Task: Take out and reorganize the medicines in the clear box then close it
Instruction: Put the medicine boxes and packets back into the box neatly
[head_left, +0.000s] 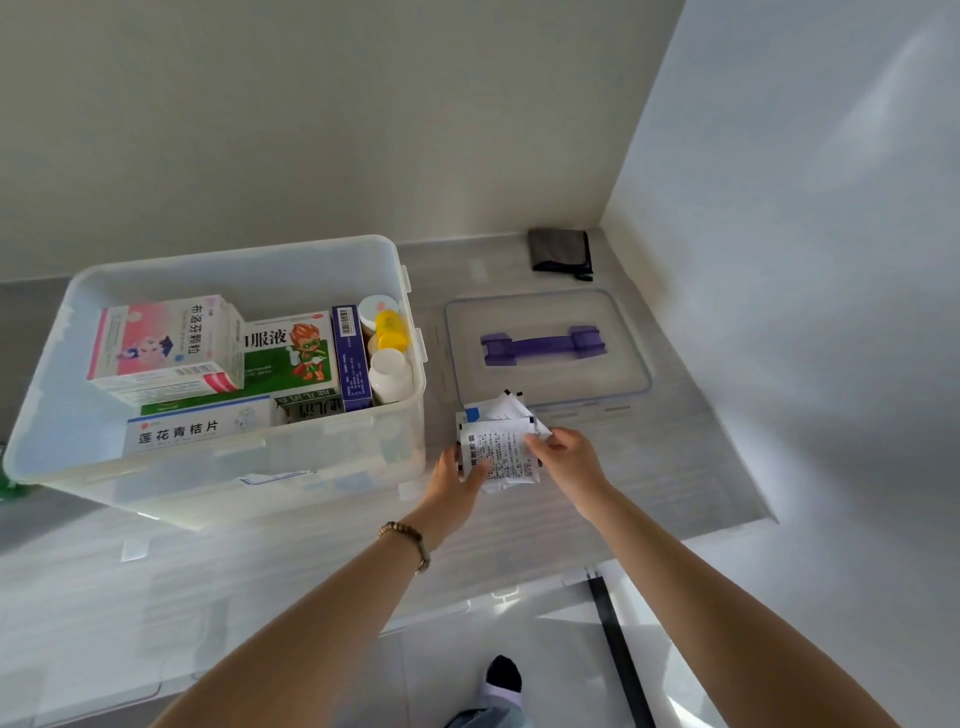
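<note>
Sorting a fanned stack of white medicine sachets (501, 447) just right of the clear box (156, 488), left hand (460, 480) and right hand (569, 457) both pinching it, cartons and bottles seemingly awaiting removal, lid (545, 312) lying off on the surface (675, 467).

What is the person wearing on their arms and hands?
Almost nothing. Both arms are bare as far up as the picture shows, with no sleeves, and neither the left hand nor the right hand has a glove. No rings can be seen. The only thing worn is a bracelet of small round brown beads around the left wrist.
</note>
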